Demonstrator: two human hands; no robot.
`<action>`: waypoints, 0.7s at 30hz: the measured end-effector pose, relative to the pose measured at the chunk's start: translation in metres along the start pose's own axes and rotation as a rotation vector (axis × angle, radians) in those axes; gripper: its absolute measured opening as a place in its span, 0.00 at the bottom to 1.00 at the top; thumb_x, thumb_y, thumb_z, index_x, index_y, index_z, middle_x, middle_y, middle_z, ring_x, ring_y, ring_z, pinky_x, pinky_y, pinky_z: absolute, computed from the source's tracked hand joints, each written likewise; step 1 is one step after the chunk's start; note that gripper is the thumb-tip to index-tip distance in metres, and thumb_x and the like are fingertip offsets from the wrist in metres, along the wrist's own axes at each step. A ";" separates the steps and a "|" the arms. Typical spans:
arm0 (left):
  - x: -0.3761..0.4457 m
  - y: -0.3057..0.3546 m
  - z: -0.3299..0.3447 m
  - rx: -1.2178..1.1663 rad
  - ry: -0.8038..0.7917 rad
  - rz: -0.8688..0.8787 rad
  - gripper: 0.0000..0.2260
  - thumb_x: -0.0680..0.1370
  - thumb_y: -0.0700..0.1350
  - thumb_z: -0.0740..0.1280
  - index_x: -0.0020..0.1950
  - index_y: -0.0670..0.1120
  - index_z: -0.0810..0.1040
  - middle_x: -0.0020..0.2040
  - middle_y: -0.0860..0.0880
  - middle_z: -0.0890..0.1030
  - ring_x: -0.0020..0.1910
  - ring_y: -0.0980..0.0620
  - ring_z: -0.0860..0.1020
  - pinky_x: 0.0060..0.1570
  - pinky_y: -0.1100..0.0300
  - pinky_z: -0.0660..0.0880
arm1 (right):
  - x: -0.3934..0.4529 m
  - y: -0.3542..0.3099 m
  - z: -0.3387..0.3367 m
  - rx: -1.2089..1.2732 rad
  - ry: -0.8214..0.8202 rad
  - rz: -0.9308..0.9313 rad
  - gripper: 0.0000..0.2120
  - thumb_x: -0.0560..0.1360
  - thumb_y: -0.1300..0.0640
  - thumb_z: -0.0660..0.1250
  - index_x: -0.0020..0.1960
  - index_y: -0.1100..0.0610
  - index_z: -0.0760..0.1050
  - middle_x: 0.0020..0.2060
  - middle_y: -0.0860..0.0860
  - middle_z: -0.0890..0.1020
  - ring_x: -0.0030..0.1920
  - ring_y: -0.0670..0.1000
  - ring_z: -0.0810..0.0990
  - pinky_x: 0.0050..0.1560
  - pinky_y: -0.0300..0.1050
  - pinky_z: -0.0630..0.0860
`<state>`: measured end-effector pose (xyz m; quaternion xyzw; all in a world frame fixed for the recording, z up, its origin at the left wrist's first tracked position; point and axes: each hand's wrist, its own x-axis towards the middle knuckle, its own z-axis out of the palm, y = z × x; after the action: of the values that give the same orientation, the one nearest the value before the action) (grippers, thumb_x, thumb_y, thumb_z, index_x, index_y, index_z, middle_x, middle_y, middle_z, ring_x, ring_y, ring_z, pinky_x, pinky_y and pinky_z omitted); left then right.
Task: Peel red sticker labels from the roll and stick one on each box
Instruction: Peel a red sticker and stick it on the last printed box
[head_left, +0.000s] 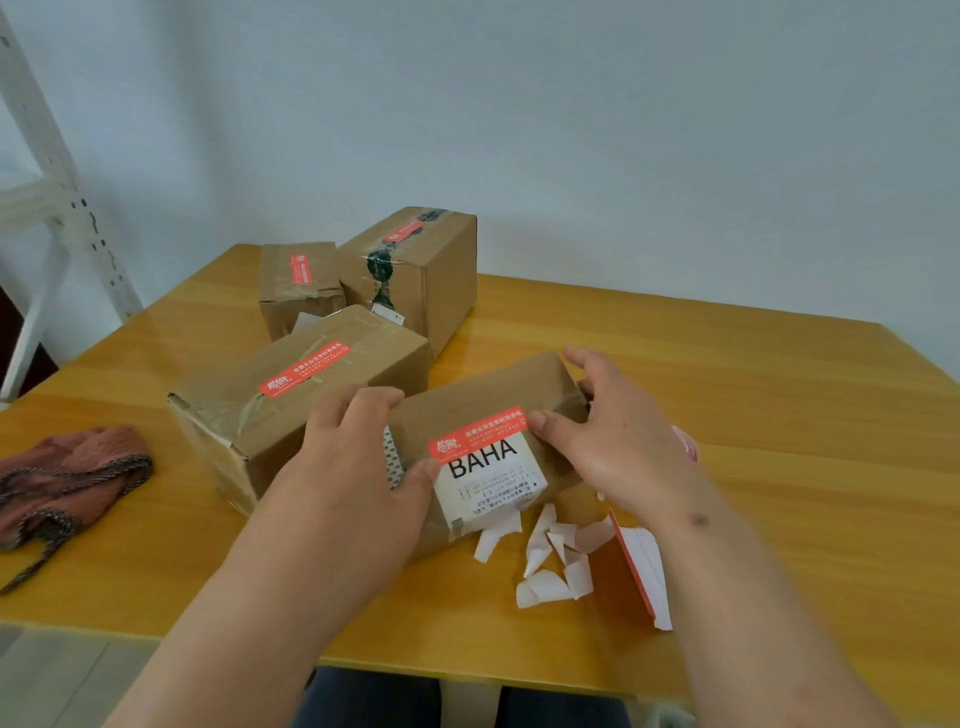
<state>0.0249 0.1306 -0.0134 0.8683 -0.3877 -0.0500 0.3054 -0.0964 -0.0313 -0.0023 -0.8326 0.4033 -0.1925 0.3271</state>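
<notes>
A brown cardboard box (483, 395) with a white "BAHA" shipping label lies in the middle of the table, and a red sticker (478, 433) is stuck across its top. My left hand (363, 457) grips the box's left end, thumb at the sticker's left end. My right hand (608, 431) holds the right end, thumb on the sticker's right end. Three other boxes stand behind: a long one (306, 400), a small one (298, 286) and a tall one (415, 270), each bearing a red sticker. The strip of red labels (639, 566) lies by my right forearm.
Curled white backing scraps (550, 561) litter the yellow table (727, 374) in front of the box. A reddish knitted pouch with a cord (67, 478) lies at the left edge. A white metal rack (57, 197) stands to the far left, a pale wall behind.
</notes>
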 end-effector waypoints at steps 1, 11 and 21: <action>-0.002 0.002 -0.002 -0.065 0.016 0.000 0.24 0.77 0.57 0.65 0.70 0.60 0.61 0.72 0.59 0.61 0.51 0.60 0.69 0.28 0.73 0.67 | -0.003 -0.001 -0.004 0.030 0.032 -0.018 0.33 0.74 0.52 0.69 0.74 0.43 0.57 0.65 0.45 0.73 0.59 0.48 0.75 0.55 0.47 0.76; -0.013 0.009 -0.009 -0.724 0.250 -0.102 0.09 0.78 0.59 0.60 0.56 0.65 0.75 0.56 0.61 0.78 0.53 0.62 0.77 0.48 0.64 0.73 | -0.025 0.000 -0.020 0.519 0.253 0.092 0.17 0.69 0.39 0.68 0.47 0.52 0.73 0.49 0.51 0.79 0.52 0.55 0.78 0.54 0.57 0.77; -0.008 0.007 0.008 -0.601 0.222 -0.047 0.26 0.76 0.31 0.64 0.61 0.61 0.67 0.55 0.60 0.74 0.52 0.57 0.76 0.44 0.60 0.76 | -0.023 0.011 -0.018 0.129 0.192 -0.027 0.35 0.70 0.70 0.65 0.67 0.40 0.60 0.54 0.44 0.70 0.53 0.45 0.74 0.47 0.41 0.76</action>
<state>0.0121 0.1281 -0.0170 0.7481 -0.2997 -0.0745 0.5873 -0.1264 -0.0252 0.0015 -0.7930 0.4081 -0.3012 0.3375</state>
